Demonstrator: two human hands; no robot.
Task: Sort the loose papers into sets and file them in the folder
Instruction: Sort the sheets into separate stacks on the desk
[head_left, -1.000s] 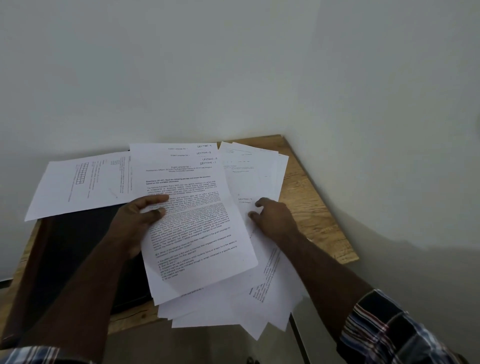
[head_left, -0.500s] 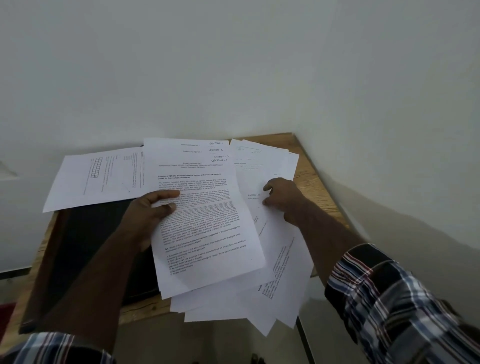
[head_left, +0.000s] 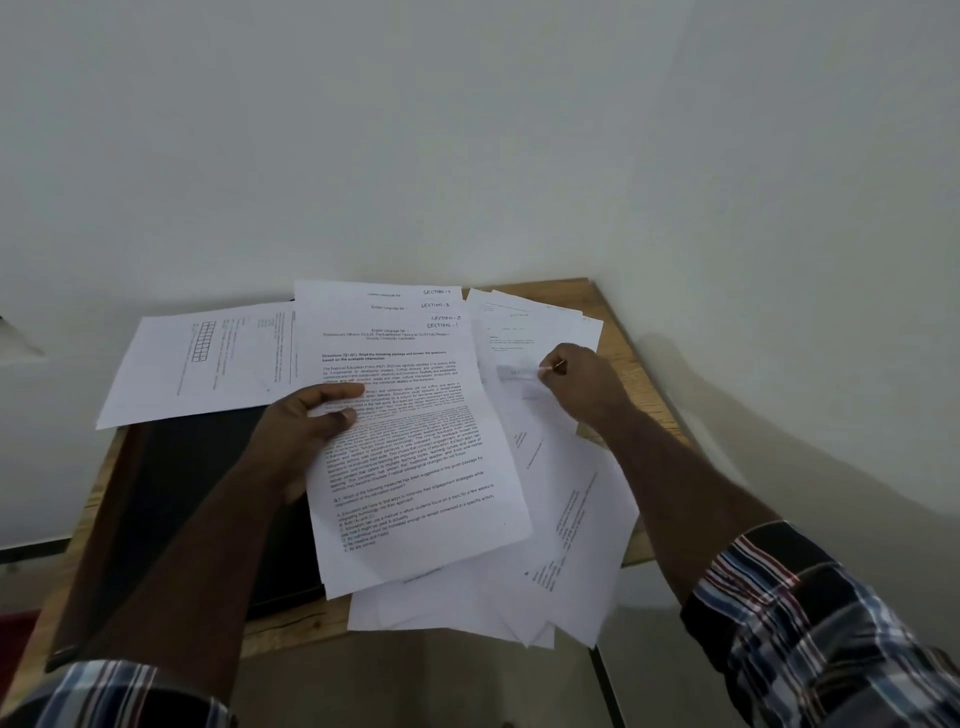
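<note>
A: Head view is showing the left hand (head_left: 306, 436) gripping a stack of printed sheets (head_left: 410, 441), thumb curled over the top page and the other fingers hidden underneath. The top edges are stepped, so each handwritten section label is showing.

B: And the right hand (head_left: 582, 387)?

A: It is pinching the near edge of one loose sheet (head_left: 524, 343) from the spread-out pile (head_left: 571, 519) just beside the stack, thumb and forefinger closing on the paper. That spot is blurred, so I cannot tell whether the sheet is lifting.

B: How should this pick go?

A: I would say one sheet only should be peeling away, with the label being read before it is joining the held stack, and the staggered edges being kept so the sets are staying distinct. The pile is hanging over the front of the wooden table (head_left: 639, 364), so a sideways drag may be sending pages off.

B: Where is the folder?

A: A dark flat thing, probably the folder (head_left: 197, 499), is lying on the table under the left forearm. One sideways sheet (head_left: 208, 364) is overlapping its far edge. Nothing looks filed yet.
</note>
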